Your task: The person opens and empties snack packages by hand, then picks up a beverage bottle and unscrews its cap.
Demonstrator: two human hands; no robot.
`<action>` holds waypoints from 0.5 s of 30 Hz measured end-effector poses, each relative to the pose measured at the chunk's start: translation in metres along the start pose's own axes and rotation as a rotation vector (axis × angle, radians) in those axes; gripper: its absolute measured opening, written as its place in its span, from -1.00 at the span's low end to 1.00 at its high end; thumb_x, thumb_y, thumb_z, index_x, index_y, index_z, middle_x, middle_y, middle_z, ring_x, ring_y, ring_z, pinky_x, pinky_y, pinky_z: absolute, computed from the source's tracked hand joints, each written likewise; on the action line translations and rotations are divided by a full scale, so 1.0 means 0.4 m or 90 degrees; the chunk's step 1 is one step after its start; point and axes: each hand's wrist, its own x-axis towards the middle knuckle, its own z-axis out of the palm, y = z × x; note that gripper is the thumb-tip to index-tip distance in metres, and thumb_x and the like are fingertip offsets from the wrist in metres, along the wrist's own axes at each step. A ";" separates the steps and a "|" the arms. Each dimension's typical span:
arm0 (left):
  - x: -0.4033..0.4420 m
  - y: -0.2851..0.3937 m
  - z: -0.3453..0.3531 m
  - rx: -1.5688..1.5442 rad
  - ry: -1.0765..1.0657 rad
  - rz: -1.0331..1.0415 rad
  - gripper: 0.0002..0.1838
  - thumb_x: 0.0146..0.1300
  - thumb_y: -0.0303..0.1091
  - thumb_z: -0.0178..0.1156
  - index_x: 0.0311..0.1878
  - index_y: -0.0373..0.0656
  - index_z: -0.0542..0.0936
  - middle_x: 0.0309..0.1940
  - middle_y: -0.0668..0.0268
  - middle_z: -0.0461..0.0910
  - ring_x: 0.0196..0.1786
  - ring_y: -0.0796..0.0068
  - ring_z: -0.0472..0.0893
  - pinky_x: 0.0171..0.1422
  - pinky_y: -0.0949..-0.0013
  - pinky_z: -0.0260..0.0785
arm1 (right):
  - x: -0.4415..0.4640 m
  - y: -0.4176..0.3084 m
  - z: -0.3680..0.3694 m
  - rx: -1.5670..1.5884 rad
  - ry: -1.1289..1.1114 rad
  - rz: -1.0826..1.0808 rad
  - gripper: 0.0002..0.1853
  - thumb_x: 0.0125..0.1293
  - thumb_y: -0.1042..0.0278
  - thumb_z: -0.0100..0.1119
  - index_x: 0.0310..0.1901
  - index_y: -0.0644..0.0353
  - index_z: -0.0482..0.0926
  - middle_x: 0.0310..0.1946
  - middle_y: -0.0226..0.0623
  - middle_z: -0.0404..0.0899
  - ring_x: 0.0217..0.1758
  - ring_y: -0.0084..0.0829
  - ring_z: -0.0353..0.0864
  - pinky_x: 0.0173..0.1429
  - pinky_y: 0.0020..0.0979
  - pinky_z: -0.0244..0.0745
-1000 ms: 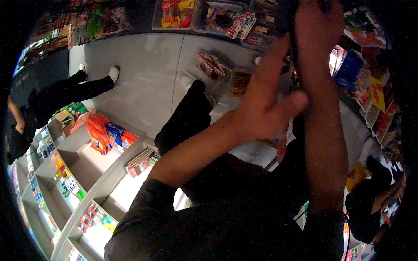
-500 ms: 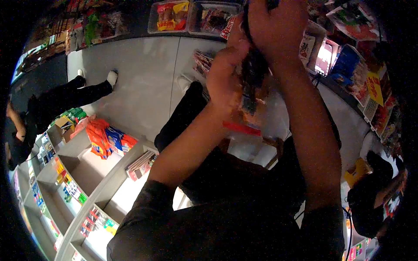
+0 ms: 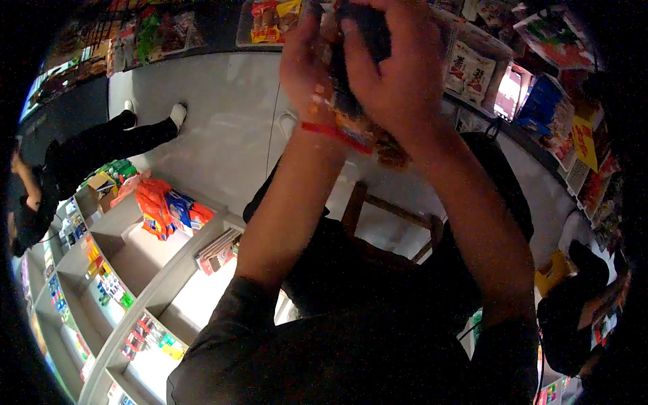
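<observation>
At the top middle, my left hand (image 3: 302, 71) is closed along the left side of a plastic packet (image 3: 347, 125) with brownish contents and a red edge strip. My right hand (image 3: 401, 77) grips the packet from the right, its thumb pressed along a dark part between the hands. Whether that dark part belongs to the packet, I cannot tell. Both hands are slightly blurred, and the left fingertips are partly hidden. Beyond the hands is a bin (image 3: 482, 50) with white packets in it.
A wooden stool frame (image 3: 391, 209) stands between my legs. Packaged goods (image 3: 550, 111) line the right, beside a lit screen (image 3: 511, 91). White shelving (image 3: 145, 307) with small goods and orange bags (image 3: 158, 202) fills the lower left. Another person (image 3: 88, 142) stands at left, another (image 3: 574, 310) at right.
Both hands have shifted up and left with the packet, and its red edge has risen. More of the stool shows; the stacked packets beside my left hand are now out of sight.
</observation>
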 end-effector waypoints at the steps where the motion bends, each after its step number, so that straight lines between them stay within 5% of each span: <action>1: -0.026 -0.023 0.039 -0.018 0.020 -0.008 -0.60 0.48 -0.09 0.13 0.16 -0.21 0.62 0.06 0.16 0.71 0.16 0.16 0.66 0.34 0.10 0.49 | 0.009 0.027 0.013 -0.058 0.074 -0.043 -0.72 0.40 0.40 0.26 0.09 0.24 0.52 -0.10 0.02 0.51 -0.04 0.05 0.58 0.06 0.03 0.49; 4: -0.074 -0.063 -0.020 0.038 -0.013 0.003 -0.55 0.58 -0.07 0.09 0.23 -0.27 0.60 0.14 0.17 0.68 0.24 0.25 0.63 0.42 0.18 0.42 | 0.041 0.072 -0.032 -0.040 0.119 0.055 -0.71 0.42 0.41 0.24 0.11 0.26 0.51 -0.16 0.00 0.52 -0.05 -0.02 0.60 0.02 -0.03 0.53; 6: -0.084 -0.113 -0.055 0.286 -0.016 0.106 -0.56 0.62 -0.12 0.06 0.25 -0.31 0.58 0.16 0.19 0.68 0.26 0.32 0.60 0.45 0.22 0.38 | 0.041 0.080 -0.046 0.049 0.071 0.188 -0.70 0.45 0.39 0.23 0.13 0.27 0.50 -0.20 -0.02 0.54 -0.05 -0.08 0.62 0.03 -0.06 0.56; 8: -0.071 -0.093 -0.021 0.185 -0.059 0.100 -0.55 0.68 -0.16 -0.04 0.35 -0.36 0.45 0.19 0.20 0.63 0.23 0.37 0.58 0.42 0.23 0.36 | 0.023 0.059 -0.034 0.155 0.001 0.312 -0.70 0.50 0.35 0.21 0.16 0.27 0.50 -0.23 -0.04 0.54 -0.06 -0.14 0.63 0.05 -0.09 0.59; 13: 0.008 0.020 0.005 0.046 -0.090 0.166 -0.22 0.64 -0.02 0.03 0.70 -0.17 -0.01 0.09 0.10 0.57 0.04 0.19 0.61 0.10 0.09 0.54 | -0.029 -0.050 0.009 0.126 -0.129 0.320 -0.72 0.43 0.36 0.25 0.11 0.23 0.59 -0.10 -0.07 0.68 -0.01 -0.21 0.70 0.14 -0.22 0.59; 14: 0.060 0.042 -0.015 -0.018 -0.343 0.085 -0.26 0.64 -0.04 0.04 0.67 -0.18 0.03 0.19 0.09 0.51 0.14 0.16 0.57 0.19 0.08 0.51 | -0.039 -0.057 0.018 0.161 -0.150 0.328 -0.72 0.37 0.38 0.29 0.07 0.23 0.64 -0.05 -0.07 0.75 0.04 -0.21 0.75 0.17 -0.28 0.58; 15: 0.062 0.061 -0.044 0.004 -0.316 0.087 -0.27 0.64 -0.04 0.04 0.67 -0.18 0.05 0.21 0.09 0.49 0.16 0.16 0.56 0.21 0.08 0.50 | -0.041 -0.062 0.016 0.159 -0.147 0.318 -0.71 0.36 0.37 0.31 0.07 0.22 0.64 -0.07 -0.08 0.75 0.02 -0.22 0.75 0.15 -0.28 0.58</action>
